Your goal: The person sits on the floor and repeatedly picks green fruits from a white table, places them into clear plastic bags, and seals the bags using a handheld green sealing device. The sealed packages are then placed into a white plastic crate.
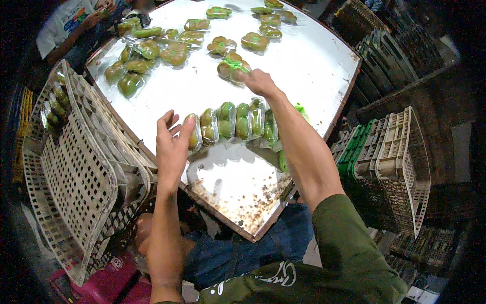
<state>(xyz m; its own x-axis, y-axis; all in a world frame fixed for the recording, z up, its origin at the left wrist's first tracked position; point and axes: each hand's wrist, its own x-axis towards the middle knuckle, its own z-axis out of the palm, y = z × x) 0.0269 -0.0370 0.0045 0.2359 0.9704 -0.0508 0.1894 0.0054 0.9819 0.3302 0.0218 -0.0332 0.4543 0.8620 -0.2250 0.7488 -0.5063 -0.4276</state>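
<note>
My right hand [260, 81] reaches over the white table and grips the right side of a clear-wrapped pack of green-brown, tomato-like fruits [228, 68], which has bright green strip on top. My left hand [174, 133] is at the left end of a curved row of similar packs standing on edge [226, 123]. Its fingers are apart and its thumb lies against the end pack [194, 136]. My right forearm hides the right end of the row.
More wrapped packs [174, 53] lie on the white table [159, 95], several heaped at the far left. Plastic crates [79, 171] stand left of the table, and more crates [391, 163] stand right. Another person [72, 30] is at the far left edge.
</note>
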